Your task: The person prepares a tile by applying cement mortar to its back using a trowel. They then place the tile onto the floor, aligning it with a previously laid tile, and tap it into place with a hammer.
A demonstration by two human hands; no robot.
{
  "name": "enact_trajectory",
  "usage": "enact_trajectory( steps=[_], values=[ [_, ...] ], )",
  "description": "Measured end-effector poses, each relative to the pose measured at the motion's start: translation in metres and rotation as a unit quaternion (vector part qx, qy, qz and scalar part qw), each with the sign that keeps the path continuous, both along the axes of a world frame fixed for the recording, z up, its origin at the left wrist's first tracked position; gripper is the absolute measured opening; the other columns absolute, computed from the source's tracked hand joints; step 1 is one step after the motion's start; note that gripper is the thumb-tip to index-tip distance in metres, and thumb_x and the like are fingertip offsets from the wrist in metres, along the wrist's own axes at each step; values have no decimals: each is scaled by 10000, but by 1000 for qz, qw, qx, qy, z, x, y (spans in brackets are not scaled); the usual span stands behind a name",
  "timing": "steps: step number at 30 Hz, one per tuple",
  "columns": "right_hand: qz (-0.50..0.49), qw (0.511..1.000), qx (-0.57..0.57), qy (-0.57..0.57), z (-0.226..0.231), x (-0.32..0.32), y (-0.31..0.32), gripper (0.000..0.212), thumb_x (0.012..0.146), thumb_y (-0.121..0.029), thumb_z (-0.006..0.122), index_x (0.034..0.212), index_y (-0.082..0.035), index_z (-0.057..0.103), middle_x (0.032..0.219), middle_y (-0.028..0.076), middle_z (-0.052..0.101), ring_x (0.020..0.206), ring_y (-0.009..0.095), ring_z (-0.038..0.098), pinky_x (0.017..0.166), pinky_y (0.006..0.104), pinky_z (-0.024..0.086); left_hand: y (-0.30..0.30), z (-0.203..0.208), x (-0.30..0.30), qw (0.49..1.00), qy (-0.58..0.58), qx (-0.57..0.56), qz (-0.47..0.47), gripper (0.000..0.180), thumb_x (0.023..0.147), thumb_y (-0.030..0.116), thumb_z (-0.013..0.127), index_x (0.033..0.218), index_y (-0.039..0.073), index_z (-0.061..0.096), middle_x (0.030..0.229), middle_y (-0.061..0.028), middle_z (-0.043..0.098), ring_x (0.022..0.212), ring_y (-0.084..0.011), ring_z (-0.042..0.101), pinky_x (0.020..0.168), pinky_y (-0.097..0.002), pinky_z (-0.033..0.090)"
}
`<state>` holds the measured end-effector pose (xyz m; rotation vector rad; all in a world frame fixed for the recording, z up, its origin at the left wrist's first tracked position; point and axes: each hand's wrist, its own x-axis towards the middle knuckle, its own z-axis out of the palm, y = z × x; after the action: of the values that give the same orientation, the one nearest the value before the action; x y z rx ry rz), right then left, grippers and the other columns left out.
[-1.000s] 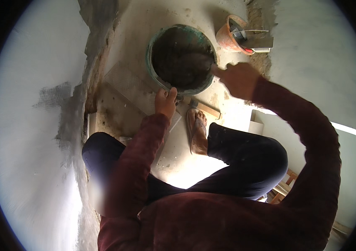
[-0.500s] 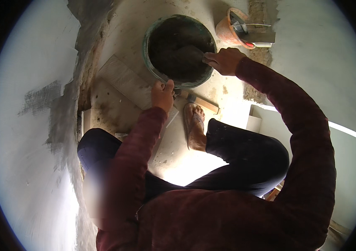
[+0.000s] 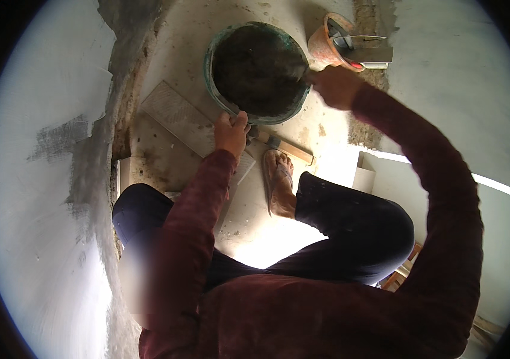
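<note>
A round green tub (image 3: pixel 208 75) stands ahead of me, holding dark wet mortar (image 3: pixel 255 72). My left hand (image 3: pixel 231 131) is closed on the tub's near rim. At the tub's right side is my right hand (image 3: pixel 336 87), slightly blurred, its fingers closed round the handle of a trowel. The trowel's blade (image 3: pixel 300 76) barely shows against the mortar near the right rim. Beside the tub a wooden-handled tool (image 3: pixel 291 148) lies on the floor; its head is partly hidden behind my left hand.
An orange bucket (image 3: pixel 322 48) with several tools in it stands right of the tub. A pale tile-like board (image 3: pixel 177 113) lies on the floor at left, near the roughly plastered wall (image 3: pixel 45 179). My sandalled foot (image 3: pixel 280 179) rests close to the wooden handle. Another wall (image 3: pixel 458 78) rises at right.
My right hand has moved right and slightly back with the trowel, from over the mortar to the tub's right rim. My left hand stays on the near rim.
</note>
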<state>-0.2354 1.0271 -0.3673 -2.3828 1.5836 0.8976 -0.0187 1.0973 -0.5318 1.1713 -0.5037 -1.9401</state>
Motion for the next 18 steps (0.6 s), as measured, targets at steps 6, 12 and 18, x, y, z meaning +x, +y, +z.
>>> enact_trajectory(
  steps=[6,12,18],
  values=[
    [-4,996,87,6,-15,39,45,311,778,-55,527,1060,75,524,796,232,627,815,372,654,682,437,540,1,-17,-5,1000,-26,-4,10,211,928,126,559,992,-63,490,982,-113,569,856,-173,600,823,-328,527],
    [115,992,38,41,54,33,28,370,824,-104,538,1190,-56,521,875,172,603,738,307,645,609,409,507,1,-1,4,1000,-2,-8,2,246,930,171,555,953,-54,455,1001,-103,504,914,-178,571,923,-334,515],
    [102,993,-56,12,-7,26,-19,351,826,-108,539,1174,-65,530,880,172,616,780,323,650,645,413,523,-6,-9,-3,1000,-4,-26,-8,242,930,172,559,941,-45,452,985,-97,499,922,-165,558,927,-342,510]
  ],
)
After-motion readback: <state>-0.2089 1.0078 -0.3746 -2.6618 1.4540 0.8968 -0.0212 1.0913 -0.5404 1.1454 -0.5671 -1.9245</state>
